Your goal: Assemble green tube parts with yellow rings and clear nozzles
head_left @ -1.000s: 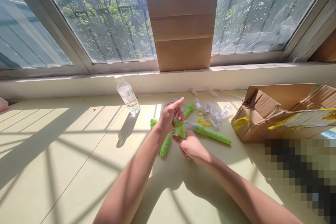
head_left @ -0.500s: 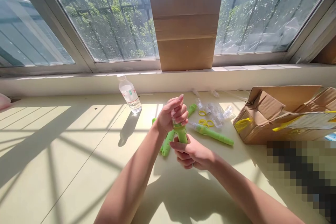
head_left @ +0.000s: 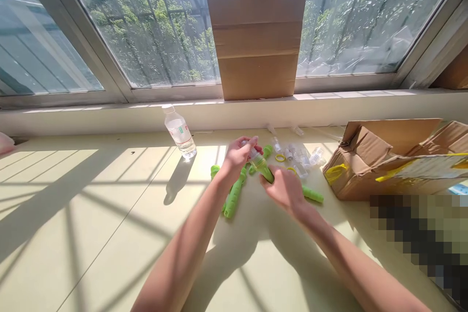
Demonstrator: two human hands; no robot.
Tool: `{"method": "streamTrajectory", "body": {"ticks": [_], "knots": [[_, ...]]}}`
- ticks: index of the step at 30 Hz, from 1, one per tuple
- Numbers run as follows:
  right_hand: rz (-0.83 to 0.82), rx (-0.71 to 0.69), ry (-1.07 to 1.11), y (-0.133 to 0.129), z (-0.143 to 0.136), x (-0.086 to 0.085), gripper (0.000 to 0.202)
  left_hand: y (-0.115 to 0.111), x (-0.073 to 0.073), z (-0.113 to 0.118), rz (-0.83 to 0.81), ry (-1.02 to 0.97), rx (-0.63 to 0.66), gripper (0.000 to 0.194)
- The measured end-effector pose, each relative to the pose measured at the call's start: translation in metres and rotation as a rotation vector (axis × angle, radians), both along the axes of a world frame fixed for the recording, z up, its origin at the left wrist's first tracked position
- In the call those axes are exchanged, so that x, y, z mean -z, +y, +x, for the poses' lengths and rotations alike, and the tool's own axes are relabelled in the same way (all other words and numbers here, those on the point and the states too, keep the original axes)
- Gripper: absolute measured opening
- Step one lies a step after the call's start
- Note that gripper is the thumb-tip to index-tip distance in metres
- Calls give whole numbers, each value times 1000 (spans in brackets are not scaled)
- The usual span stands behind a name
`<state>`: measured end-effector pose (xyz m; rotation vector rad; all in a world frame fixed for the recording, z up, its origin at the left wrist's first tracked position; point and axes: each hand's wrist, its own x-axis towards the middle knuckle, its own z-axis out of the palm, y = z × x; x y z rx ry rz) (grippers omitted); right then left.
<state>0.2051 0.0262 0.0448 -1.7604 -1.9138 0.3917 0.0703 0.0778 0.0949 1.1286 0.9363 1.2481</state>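
My left hand [head_left: 239, 152] is wrapped round the clear plastic top of a green tube-like handle [head_left: 266, 171]. Lower down, my right hand [head_left: 287, 189] grips the green end, so the piece slants between both hands. Just below them on the table lies a ribbed green handle [head_left: 234, 200], with more green pieces behind my left wrist. A further green handle [head_left: 312, 194] pokes out beyond my right hand, which hides the rest of it. Clear plastic caps [head_left: 300, 160] and a yellow ring [head_left: 280, 158] lie past my hands.
An open cardboard box [head_left: 360, 178] stands on the right of the pale table [head_left: 109, 234]. A water bottle [head_left: 181, 134] stands to the left of my hands. Along the back run a sill and windows, with a cardboard sheet [head_left: 259, 48] against them.
The held piece has tilted from nearly upright to slanting down to the right. My right hand has moved up and right, now covering part of the green handle on the table.
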Motion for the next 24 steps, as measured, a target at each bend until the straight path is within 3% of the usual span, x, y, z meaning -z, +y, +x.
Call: {"method": "streamTrajectory", "body": {"ticks": [6,12,18,21,24], "knots": [[-39,-60,-484,-6,15,-17,19,0,13,6,-149,162,-67,30],[-162,-35,-573,-14,29,-7,25,-1,21,7,-203,284,83,34],[-164,-55,-413,-17,50,10,26,-4,25,11,-205,386,139,39],[-154,-100,-162,-17,55,12,18,-5,23,14,-190,397,118,40],[-132,-71,137,-15,53,14,13,-4,22,14,-140,389,-14,41]]}}
